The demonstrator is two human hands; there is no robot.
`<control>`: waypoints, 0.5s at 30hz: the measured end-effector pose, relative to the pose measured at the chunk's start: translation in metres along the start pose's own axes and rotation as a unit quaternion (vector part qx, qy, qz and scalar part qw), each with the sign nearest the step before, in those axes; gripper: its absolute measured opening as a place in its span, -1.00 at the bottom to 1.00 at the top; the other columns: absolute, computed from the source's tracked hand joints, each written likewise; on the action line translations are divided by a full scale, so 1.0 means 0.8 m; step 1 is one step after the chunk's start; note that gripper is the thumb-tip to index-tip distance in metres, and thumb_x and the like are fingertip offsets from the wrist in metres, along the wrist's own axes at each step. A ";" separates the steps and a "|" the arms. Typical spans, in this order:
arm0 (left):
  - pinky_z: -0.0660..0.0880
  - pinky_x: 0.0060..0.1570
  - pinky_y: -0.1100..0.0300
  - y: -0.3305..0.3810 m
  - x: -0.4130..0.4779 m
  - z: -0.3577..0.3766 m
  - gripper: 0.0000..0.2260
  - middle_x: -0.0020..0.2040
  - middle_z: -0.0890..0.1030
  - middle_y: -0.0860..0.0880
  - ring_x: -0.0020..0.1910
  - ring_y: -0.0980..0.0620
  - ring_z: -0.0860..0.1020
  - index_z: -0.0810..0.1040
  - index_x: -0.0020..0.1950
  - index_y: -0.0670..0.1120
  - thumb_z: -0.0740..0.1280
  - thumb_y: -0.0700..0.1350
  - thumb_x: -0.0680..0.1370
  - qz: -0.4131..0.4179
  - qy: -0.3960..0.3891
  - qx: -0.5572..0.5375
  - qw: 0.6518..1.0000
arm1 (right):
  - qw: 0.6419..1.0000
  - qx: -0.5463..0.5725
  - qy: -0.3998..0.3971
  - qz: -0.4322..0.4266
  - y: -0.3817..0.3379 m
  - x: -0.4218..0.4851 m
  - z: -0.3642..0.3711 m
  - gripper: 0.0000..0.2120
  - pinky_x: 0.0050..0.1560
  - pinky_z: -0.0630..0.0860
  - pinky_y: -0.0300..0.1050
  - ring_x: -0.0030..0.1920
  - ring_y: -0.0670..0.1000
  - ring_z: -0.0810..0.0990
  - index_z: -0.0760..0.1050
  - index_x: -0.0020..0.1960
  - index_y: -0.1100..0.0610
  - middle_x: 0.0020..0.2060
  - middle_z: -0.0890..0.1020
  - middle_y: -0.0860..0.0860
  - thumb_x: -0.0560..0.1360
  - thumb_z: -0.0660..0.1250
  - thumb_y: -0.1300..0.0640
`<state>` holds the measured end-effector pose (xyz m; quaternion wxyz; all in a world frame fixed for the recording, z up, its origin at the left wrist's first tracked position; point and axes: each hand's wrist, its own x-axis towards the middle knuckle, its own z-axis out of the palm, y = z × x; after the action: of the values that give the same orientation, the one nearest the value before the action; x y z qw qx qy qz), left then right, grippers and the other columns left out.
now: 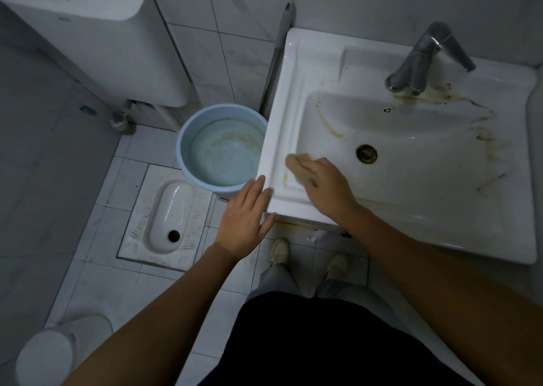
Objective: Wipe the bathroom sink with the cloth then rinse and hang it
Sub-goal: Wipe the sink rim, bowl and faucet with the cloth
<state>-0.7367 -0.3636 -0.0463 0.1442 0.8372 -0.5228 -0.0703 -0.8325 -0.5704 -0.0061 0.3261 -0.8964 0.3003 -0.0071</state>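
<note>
One right hand [326, 186], fingers curled together, presses one tan cloth [295, 162] on the inner left rim of one stained sink [440, 209]. One left hand [244, 215], fingers straight and slightly spread, rests on its corner. One blue bucket [188, 138] stands beside.

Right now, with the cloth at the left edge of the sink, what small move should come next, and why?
Probably slide the cloth away from you along the basin's left wall. The right hand holds it on the sink, and a yellow streak lies just beyond it.
</note>
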 end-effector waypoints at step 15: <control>0.28 0.46 -0.01 -0.007 0.000 0.001 -0.55 0.55 0.35 -0.15 0.51 -0.16 0.34 0.43 0.46 -0.11 0.25 0.09 0.64 0.004 -0.009 0.003 1.000 | 0.991 -0.082 -0.105 -0.032 0.017 -0.020 -0.001 -0.42 0.09 0.52 0.09 0.15 0.09 0.43 0.37 0.48 0.00 0.25 0.45 0.03 0.48 0.20 0.27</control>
<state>-0.7321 -0.3615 -0.0485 0.1371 0.8351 -0.5274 -0.0753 -0.8531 -0.5698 -0.0105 0.2813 -0.9248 0.2353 0.1016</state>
